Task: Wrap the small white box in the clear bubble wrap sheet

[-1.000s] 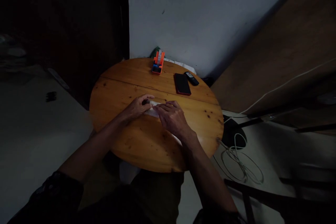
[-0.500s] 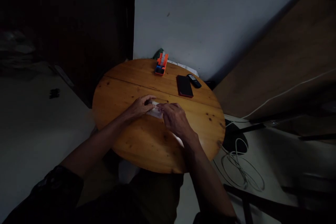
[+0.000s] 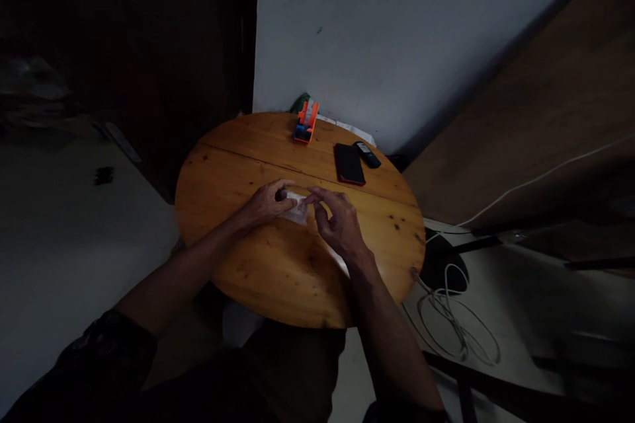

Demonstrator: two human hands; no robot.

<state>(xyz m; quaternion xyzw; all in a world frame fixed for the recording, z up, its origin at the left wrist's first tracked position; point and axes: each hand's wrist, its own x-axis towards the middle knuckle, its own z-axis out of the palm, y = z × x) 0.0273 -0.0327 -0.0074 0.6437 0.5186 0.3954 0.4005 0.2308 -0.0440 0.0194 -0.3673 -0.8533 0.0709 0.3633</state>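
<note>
A small whitish packet [image 3: 296, 214] lies near the middle of the round wooden table; its exact kind is too dim to tell. My left hand [image 3: 270, 201] grips its left end, thumb on the near side and fingers on the far side. To the right is my right hand [image 3: 338, 219], its thumb and forefinger apart and nothing visible between them. The forefinger's tip reaches to the packet's right end; whether it touches cannot be made out. A bright white patch [image 3: 341, 263] shows beside my right wrist, partly hidden by it.
On the round table [image 3: 238, 165], an orange tape dispenser [image 3: 306, 122] stands at the far edge. A black, red-edged notebook or case [image 3: 350, 164] lies right of it, beside a dark phone-like handset [image 3: 367, 154]. A pale cable [image 3: 459, 324] coils on the floor at right.
My right hand has drawn slightly right, off the packet, and its thumb and forefinger have spread apart. More of the packet shows. My left hand has stayed on it.
</note>
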